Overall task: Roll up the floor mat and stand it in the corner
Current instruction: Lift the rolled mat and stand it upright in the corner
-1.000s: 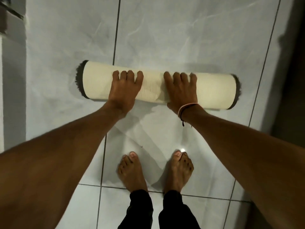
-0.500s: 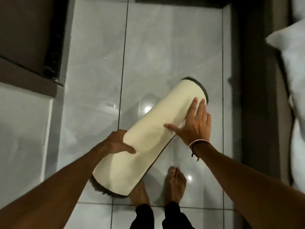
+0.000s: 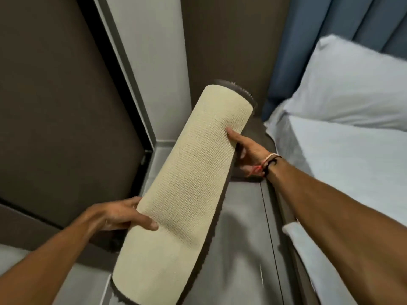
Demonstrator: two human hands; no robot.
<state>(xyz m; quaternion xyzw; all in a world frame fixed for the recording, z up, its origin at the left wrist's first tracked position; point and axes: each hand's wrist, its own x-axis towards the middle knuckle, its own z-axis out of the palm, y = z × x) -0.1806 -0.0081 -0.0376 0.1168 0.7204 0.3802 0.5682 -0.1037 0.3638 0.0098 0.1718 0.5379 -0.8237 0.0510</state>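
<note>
Cream woven-textured mat (image 3: 187, 183) with dark brown edge; white pillow (image 3: 352, 84).

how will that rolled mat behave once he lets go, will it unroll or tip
The rolled mat spans both hands unsagging, so probably fairly stiff. Its loose outer edge by the right hand may spring open. Tall and narrow, held by the left hand, it could tip unless leaned.

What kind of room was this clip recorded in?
Most likely a bedroom. A white pillow lies on a bed with a white sheet at the right, against a blue padded headboard. Both hands hold a rolled floor mat above grey floor tiles.
</note>
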